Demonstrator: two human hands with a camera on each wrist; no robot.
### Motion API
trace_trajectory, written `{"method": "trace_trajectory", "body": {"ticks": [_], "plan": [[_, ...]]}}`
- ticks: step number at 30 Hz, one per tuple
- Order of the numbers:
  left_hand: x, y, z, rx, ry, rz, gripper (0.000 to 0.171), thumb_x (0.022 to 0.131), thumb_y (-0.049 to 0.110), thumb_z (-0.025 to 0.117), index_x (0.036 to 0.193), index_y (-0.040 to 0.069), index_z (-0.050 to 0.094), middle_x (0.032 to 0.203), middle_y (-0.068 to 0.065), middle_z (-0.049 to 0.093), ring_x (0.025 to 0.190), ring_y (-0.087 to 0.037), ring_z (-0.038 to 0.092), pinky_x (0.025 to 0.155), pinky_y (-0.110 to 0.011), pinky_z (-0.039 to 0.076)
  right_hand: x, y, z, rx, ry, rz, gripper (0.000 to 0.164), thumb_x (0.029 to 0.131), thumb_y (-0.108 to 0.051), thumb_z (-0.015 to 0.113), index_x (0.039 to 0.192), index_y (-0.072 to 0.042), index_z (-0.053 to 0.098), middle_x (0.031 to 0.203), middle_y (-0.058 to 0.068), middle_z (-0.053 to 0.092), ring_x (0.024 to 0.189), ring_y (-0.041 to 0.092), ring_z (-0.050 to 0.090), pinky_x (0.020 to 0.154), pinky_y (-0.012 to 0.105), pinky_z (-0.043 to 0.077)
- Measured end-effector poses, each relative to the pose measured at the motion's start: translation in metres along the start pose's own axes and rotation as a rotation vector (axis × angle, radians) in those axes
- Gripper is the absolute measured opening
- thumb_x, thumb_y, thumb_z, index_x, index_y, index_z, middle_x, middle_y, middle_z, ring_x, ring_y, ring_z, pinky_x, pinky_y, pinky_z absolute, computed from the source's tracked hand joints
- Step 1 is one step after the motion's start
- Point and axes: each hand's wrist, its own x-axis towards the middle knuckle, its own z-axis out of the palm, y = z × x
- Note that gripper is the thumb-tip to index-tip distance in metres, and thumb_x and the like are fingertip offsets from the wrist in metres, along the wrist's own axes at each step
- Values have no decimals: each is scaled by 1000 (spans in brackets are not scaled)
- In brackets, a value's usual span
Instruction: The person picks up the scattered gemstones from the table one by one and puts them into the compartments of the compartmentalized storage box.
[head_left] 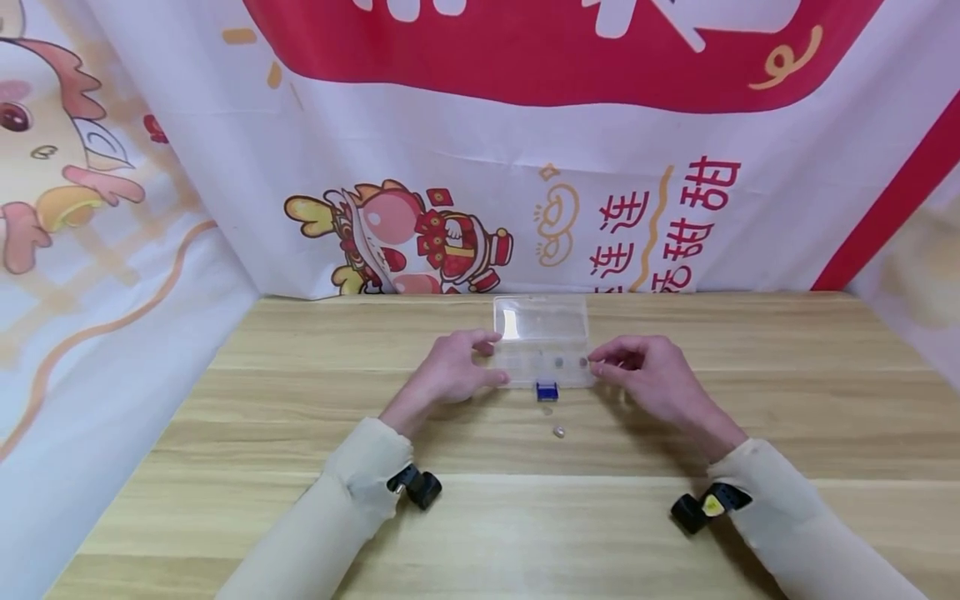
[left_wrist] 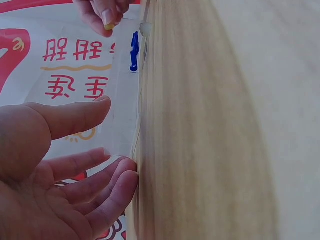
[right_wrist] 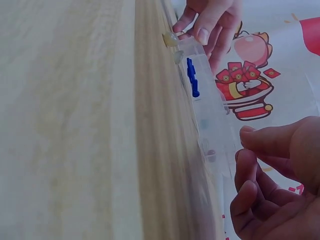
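Note:
A clear plastic box (head_left: 519,367) lies on the table with its transparent lid (head_left: 551,318) raised back and a blue latch (head_left: 547,391) at its front. My left hand (head_left: 459,367) rests at the box's left end, thumb and fingers spread and fairly straight. At the right end, my right hand (head_left: 647,372) has its thumb and fingertips together, pinching a small yellow stone (left_wrist: 109,26). That stone is hidden by the fingers in the right wrist view. Inside the box lie a greyish stone (head_left: 558,362) and a dark reddish stone (head_left: 583,362).
In front of the latch, a small pale stone (head_left: 547,411) and a larger shiny stone (head_left: 558,431) lie on the wooden table (head_left: 540,525). A printed white cloth (head_left: 465,150) hangs along the table's back edge, with another cloth at the left.

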Motion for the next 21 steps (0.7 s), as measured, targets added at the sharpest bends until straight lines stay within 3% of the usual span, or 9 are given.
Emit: {"method": "trace_trajectory", "body": {"ticks": [21], "plan": [[1,1,2,-1,0,-13,67,92,24,84,153,18,57,145,-7,65,129,-30,57,117,-50,46,4,5,3,-76,12,-12,17,99,-22,76,113,-15,81,99,5,75,84,21,62,63,26,50]]}}
